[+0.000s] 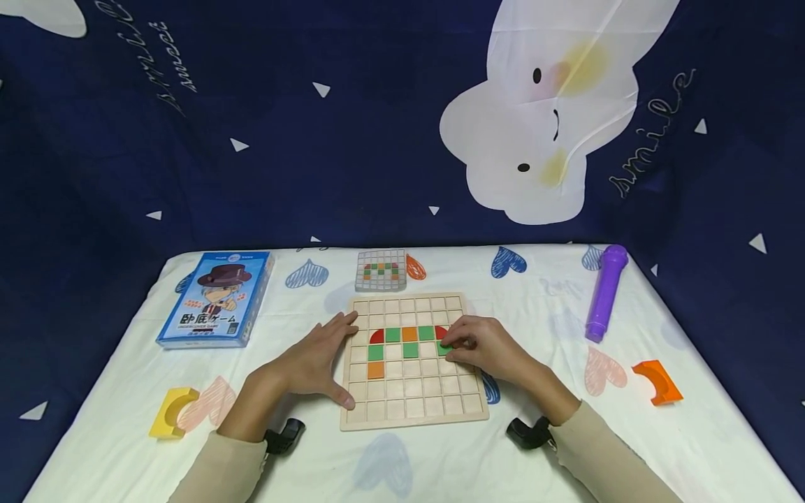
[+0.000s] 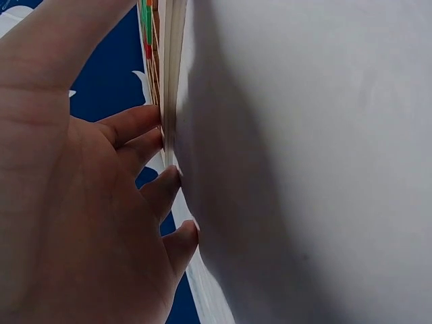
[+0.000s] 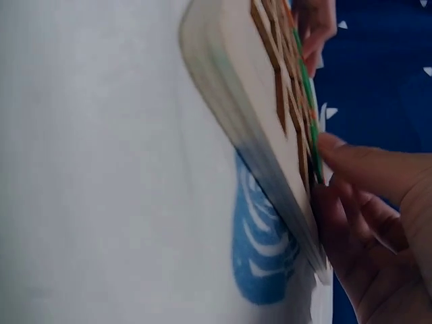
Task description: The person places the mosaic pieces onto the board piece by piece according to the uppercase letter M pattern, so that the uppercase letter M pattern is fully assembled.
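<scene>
The left hand (image 1: 314, 363) lies flat with straight fingers against the left edge of the wooden grid board (image 1: 411, 412) on the table (image 1: 440, 461), apparently steadying it. The right hand (image 1: 487, 349) pinches a green tile (image 1: 444, 345), its grip closed on it, seating it in a right-side cell beside the coloured row.
</scene>
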A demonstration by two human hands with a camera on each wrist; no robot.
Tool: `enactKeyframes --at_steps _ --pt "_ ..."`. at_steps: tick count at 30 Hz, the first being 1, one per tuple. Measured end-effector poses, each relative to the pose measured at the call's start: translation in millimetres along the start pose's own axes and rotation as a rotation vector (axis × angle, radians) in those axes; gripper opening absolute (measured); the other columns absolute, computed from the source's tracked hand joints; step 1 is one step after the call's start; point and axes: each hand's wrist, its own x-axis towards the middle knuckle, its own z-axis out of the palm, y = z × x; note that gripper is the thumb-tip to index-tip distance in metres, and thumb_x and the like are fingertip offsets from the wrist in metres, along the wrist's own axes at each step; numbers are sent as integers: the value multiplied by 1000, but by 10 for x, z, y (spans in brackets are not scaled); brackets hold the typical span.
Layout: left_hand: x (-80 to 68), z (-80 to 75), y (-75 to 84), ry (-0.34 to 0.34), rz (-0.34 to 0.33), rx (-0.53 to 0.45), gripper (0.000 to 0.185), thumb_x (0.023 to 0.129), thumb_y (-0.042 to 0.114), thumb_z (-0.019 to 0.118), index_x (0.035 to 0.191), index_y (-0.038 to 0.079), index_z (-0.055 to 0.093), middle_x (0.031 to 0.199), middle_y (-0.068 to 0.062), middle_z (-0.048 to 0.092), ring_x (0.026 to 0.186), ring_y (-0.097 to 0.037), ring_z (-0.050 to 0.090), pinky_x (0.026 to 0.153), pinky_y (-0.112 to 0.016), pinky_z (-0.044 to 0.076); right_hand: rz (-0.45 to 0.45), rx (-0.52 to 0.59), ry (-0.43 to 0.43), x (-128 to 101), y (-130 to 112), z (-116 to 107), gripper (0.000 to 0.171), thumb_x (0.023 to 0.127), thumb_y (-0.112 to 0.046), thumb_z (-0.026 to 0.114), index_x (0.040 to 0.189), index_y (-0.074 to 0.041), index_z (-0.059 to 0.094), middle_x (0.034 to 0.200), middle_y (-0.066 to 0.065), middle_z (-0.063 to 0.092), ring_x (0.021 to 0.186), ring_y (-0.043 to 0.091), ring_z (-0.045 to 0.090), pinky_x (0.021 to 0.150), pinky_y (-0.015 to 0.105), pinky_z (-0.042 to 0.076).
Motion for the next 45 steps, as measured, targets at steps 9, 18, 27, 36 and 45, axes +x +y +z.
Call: enactKeyframes --at_steps 9,18,27,36,45 --pt "13 3 11 -1 -10 4 133 50 63 95 154 3 38 173 -11 19 161 -39 15 130 -63 18 -5 90 38 -186 80 -256 23 85 -17 83 107 -14 78 110 -4 76 91 15 69 78 22 59" --pt "-2 -2 -9 0 -4 1 133 50 64 94 154 2 39 173 -11 19 161 -39 15 130 -63 18 62 48 43 -479 223 -506 30 84 -20 84 113 -14 77 116 -2 75 104 21 68 86 25 60" --pt "-39 -12 -24 10 -3 -10 132 50 64 94 153 2 39 173 -11 19 161 -40 14 129 -64 17 75 1 64 -675 362 -572 33 81 -18 86 113 -14 77 115 0 76 92 16 66 82 21 57" --pt "0 -6 -5 -1 -5 0 133 50 64 94 153 2 39 173 -11 19 161 -40 15 130 -63 17 130 -45 59 -844 485 -595 36 78 -19 88 113 -19 76 113 -8 76 96 5 65 82 18 53" --pt "3 2 -18 2 8 0 133 50 65 94 153 2 39 173 -11 19 160 -40 15 129 -64 18 139 -53 43 -883 532 -580 35 80 -20 87 113 -24 75 111 -10 75 96 2 63 79 17 51"
